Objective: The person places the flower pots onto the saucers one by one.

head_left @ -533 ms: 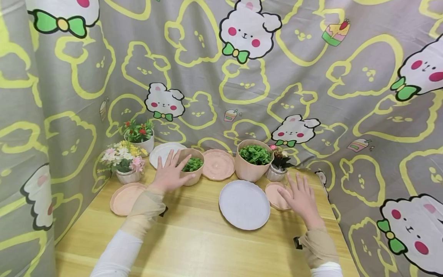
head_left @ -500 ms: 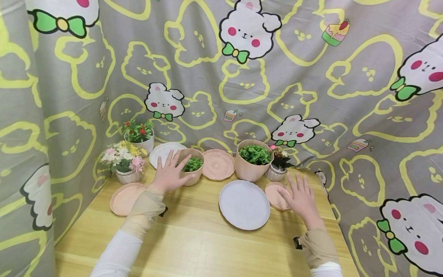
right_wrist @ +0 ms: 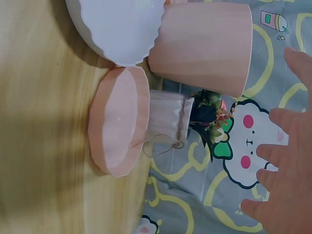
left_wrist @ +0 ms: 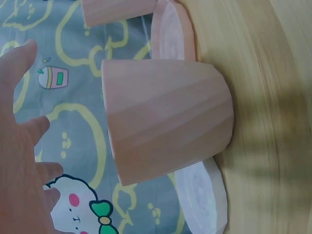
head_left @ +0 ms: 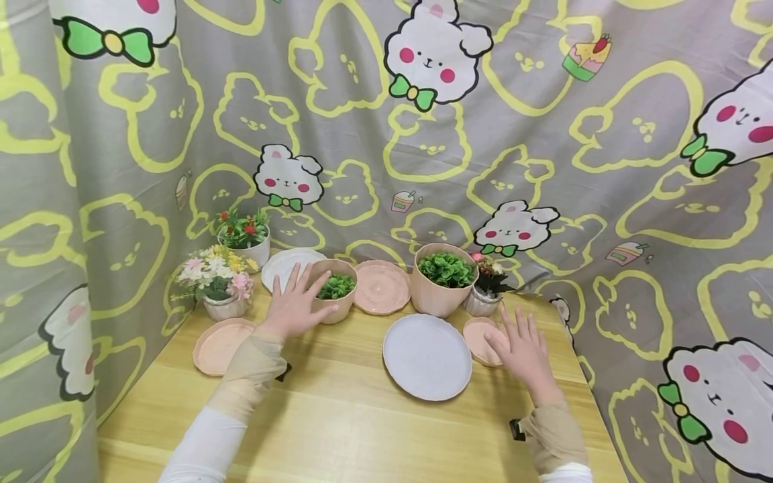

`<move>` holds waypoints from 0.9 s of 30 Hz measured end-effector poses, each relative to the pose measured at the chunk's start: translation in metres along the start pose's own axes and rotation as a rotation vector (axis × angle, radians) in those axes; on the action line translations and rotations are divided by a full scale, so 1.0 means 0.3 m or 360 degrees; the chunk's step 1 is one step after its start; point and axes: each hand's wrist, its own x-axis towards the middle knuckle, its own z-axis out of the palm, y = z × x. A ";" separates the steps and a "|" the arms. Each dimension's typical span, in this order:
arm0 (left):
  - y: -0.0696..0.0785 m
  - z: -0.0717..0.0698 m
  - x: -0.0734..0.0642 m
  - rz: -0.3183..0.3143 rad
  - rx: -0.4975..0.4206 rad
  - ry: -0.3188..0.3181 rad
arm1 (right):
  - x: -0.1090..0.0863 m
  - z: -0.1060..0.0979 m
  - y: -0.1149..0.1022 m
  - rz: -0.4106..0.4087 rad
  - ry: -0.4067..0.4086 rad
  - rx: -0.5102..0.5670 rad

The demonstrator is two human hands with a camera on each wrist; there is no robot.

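My left hand (head_left: 294, 310) hovers with spread fingers in front of a pink pot (head_left: 338, 310) that has a green plant (head_left: 336, 287) in it. It holds nothing. In the left wrist view that pot (left_wrist: 168, 122) stands well apart from the fingers, with a white saucer (left_wrist: 202, 195) behind it. On the other side my right hand (head_left: 525, 350) is likewise spread and holds nothing, overlapping the edge of a small pink saucer (head_left: 480, 341) in the head view. From the right wrist, this saucer (right_wrist: 119, 122) shows in front of a small white flowerpot (right_wrist: 165, 117).
A round lavender-grey plate (head_left: 427, 357) lies between the hands. Behind it stand a larger pink pot (head_left: 439, 300) with greenery and a pink saucer (head_left: 380, 288). Two flowerpots and another pink saucer (head_left: 217, 345) are at the left. A patterned curtain (head_left: 362, 147) encloses the table (head_left: 362, 429).
Both hands stay nearly where they were, with only a slight shift of the right fingers downward. The pots and plates have not moved.
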 end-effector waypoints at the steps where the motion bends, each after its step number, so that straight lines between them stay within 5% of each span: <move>1: -0.001 0.000 -0.003 0.0001 -0.0004 0.0006 | 0.001 0.005 0.001 -0.0001 0.0010 0.0011; 11: -0.022 0.012 -0.024 -0.0016 -0.0045 0.0098 | 0.006 0.076 0.017 -0.0081 0.0294 0.0206; 17: -0.033 0.030 -0.016 -0.0013 -0.0203 0.0269 | -0.001 0.135 0.002 -0.0059 0.0465 0.0303; 22: -0.051 0.055 0.006 -0.0115 -0.0444 0.0425 | -0.009 0.176 -0.016 0.0036 0.0422 0.0356; 27: -0.072 0.088 0.037 -0.0299 -0.0791 0.0394 | -0.026 0.221 -0.020 0.0137 0.0301 0.0355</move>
